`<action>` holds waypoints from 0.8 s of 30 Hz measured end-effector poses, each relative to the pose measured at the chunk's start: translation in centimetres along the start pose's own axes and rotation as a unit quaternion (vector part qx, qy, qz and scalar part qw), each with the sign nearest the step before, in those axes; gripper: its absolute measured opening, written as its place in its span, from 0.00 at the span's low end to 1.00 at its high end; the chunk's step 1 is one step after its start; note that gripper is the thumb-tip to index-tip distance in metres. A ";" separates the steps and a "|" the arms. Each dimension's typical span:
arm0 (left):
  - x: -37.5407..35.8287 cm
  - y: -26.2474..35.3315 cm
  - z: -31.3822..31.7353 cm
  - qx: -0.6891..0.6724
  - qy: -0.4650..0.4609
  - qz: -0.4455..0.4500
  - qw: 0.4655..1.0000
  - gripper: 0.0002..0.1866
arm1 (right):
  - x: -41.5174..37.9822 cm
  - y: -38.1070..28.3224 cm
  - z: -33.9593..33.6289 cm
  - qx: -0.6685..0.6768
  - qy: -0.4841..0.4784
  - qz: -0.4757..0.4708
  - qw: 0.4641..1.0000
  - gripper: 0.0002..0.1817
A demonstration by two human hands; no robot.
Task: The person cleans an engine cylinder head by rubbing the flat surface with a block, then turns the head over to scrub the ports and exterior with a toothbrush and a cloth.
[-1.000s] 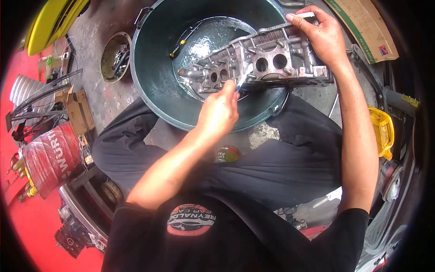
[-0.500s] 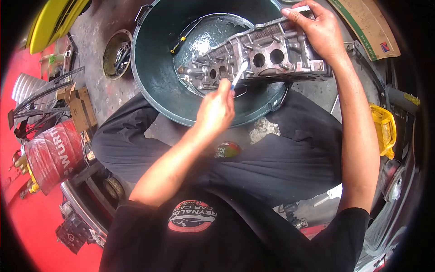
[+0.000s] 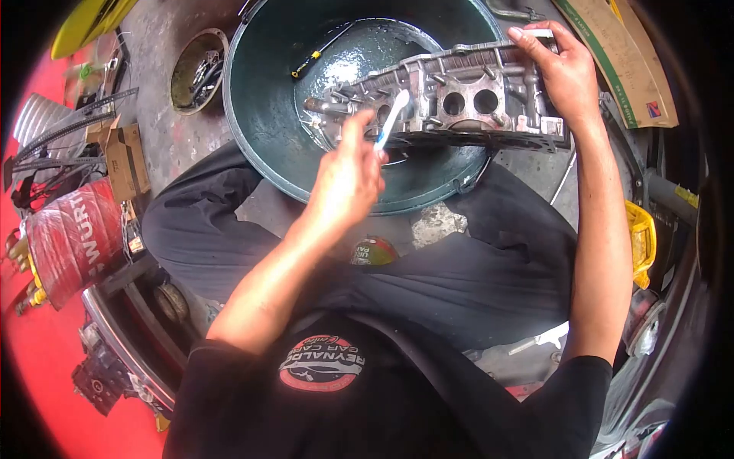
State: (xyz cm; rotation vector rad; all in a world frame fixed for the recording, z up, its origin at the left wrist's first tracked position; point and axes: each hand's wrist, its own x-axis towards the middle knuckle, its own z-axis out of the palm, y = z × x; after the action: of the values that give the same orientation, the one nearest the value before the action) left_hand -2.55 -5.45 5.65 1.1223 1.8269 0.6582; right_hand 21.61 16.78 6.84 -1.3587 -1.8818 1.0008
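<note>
My left hand [image 3: 345, 176] is closed on a white and blue toothbrush [image 3: 394, 121], its head raised over the ports of a metal engine cylinder head [image 3: 419, 98]. The toothbrush overlaps the casting in this view. With its fingers wrapped over the top corner, my right hand [image 3: 562, 73] grips the far right end of the cylinder head. The casting lies tilted across a large dark green tub [image 3: 243, 141], its left end down inside. A screwdriver with a yellow and black handle [image 3: 306, 65] is in the tub, near the wet, shiny bottom.
My crossed legs [image 3: 459, 283] flank the tub. To the left are a bowl of small metal parts [image 3: 183, 84], a cardboard box [image 3: 126, 164] and a red wrapped drum [image 3: 76, 241]. Flattened cardboard [image 3: 619, 61] and a yellow plastic piece [image 3: 641, 241] lie on the right.
My left hand has moved left and slightly down with the toothbrush, which now points more upright. The cylinder head and my right hand appear shifted a little to the right as the view moved.
</note>
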 end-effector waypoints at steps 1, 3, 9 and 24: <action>-1.0 -0.9 0.3 0.054 -0.004 0.019 0.998 0.21 | -0.2 -0.3 0.0 -0.001 0.002 0.007 1.000 0.16; -1.9 -2.5 0.8 0.043 0.006 0.012 0.999 0.18 | -0.4 -1.1 0.1 -0.004 0.011 0.022 1.000 0.16; 4.0 -1.1 1.3 0.101 0.081 0.208 0.969 0.16 | -0.7 -1.6 0.4 0.013 0.011 0.033 0.999 0.16; 3.2 -1.1 1.2 0.226 0.002 0.139 0.964 0.17 | -0.2 -1.2 0.1 -0.028 0.018 0.015 0.999 0.17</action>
State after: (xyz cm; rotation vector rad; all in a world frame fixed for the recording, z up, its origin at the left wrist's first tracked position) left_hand -2.63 -3.04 2.93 1.7023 1.8922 0.4038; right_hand 21.01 16.31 7.76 -1.4314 -1.8812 0.9374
